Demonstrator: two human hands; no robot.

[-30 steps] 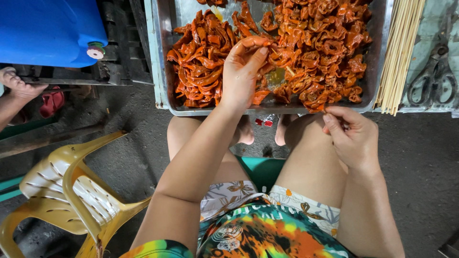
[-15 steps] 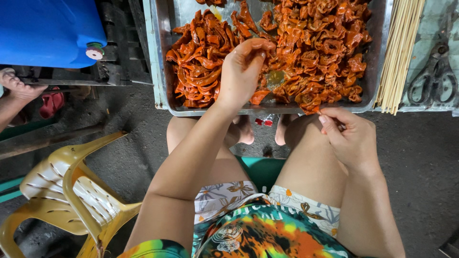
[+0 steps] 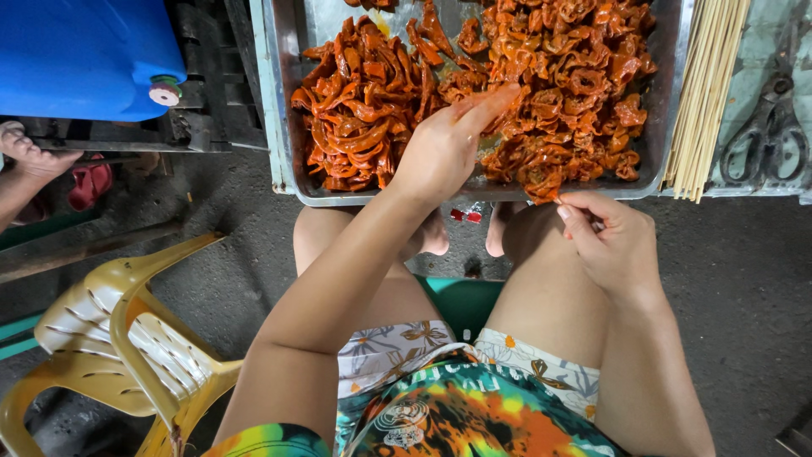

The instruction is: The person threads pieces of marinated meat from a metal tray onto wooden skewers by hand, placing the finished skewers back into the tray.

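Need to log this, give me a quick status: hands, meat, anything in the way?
Left hand reaching into orange meat strips in metal tray. Right hand closed at tray edge, contents hidden. Nothing blocking; skewers alongside.

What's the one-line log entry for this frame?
left hand: reaching into meat pieces in metal tray | right hand: closed near tray edge, contents unclear | skewers: beside tray

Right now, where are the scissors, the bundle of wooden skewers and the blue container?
scissors (image 3: 765, 127), head view, on the handle loops.
bundle of wooden skewers (image 3: 704, 93), head view, mid-length of the sticks.
blue container (image 3: 80, 55), head view, its side wall.
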